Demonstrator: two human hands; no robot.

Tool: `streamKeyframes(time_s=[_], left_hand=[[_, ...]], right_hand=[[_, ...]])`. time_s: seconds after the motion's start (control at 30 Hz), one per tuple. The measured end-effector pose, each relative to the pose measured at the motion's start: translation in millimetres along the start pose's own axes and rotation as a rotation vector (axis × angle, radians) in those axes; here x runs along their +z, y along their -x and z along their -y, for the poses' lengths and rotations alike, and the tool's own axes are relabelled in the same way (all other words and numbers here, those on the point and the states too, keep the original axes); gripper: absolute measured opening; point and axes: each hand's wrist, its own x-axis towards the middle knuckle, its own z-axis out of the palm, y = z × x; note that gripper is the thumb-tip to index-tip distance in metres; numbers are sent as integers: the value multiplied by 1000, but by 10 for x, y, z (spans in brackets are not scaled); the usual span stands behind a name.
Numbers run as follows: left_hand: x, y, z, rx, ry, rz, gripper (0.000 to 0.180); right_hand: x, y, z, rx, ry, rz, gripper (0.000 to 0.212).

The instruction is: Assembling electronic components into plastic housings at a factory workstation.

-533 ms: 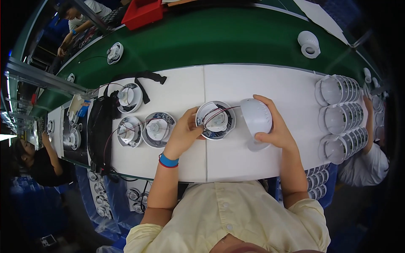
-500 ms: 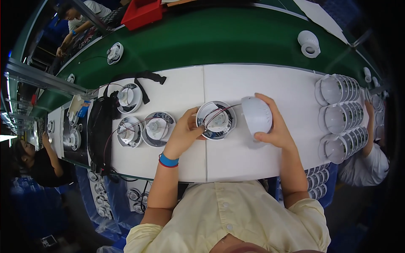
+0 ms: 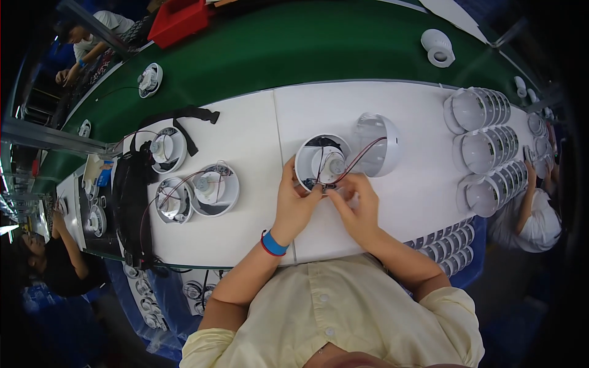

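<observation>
Pinching red-black wires at the near rim of a round white base, left hand and right hand met on the white surface; a dome cover lay touching behind.

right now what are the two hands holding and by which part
Both the left hand and right hand pinch the thin red and black wires at the round white housing's near rim.

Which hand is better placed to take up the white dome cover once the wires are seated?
Right, probably. The right hand lies on the same side as the dome cover; the left hand rests against the round base.
</observation>
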Motion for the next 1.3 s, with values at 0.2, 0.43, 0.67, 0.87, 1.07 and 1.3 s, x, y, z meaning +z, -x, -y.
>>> streamKeyframes(time_s=[0.2,0.43,0.67,0.87,1.07,1.3], left_hand=[[-41,-2,17,9,28,-5,71],[-63,-17,90,63,30,-24,72],[-113,-25,143,50,0,-28,64],[-80,-42,136,86,21,-42,59],[-75,-7,54,15,67,-38,58],[-69,-2,73,52,21,-46,58]], right_hand=[[15,-250,21,-526,382,2,11],[52,-248,5,-638,518,-32,12],[94,-233,-48,-513,391,-35,9],[162,-223,-40,-308,191,-83,10],[153,-224,49,-534,465,-75,9],[140,-225,152,-657,663,-79,14]])
